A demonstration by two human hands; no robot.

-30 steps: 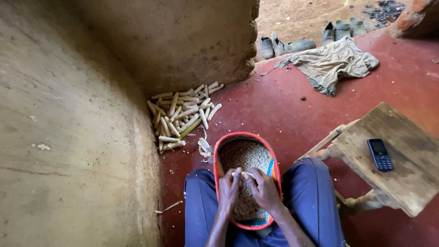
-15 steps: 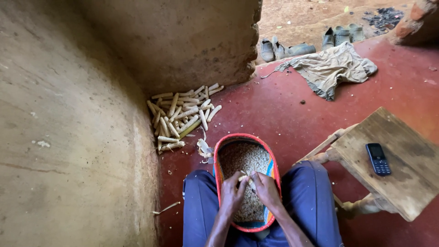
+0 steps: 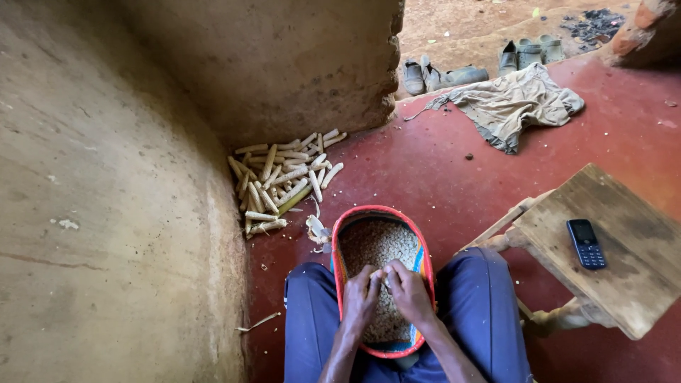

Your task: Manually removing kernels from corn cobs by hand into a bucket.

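Over basket [image 3: 424,250] on lap, I am holding cob [image 3: 384,278] sideways between left hand [image 3: 360,296] and right hand [image 3: 410,292], both closed tight, kernels [image 3: 376,245] right below.

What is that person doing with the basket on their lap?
A seated person holds both hands together, left hand and right hand, over a red-rimmed basket between their knees. The basket is full of loose maize kernels. Something small sits between the fingers; it is too hidden to name. A pile of bare cobs lies by the wall, and a phone rests on a wooden stool.
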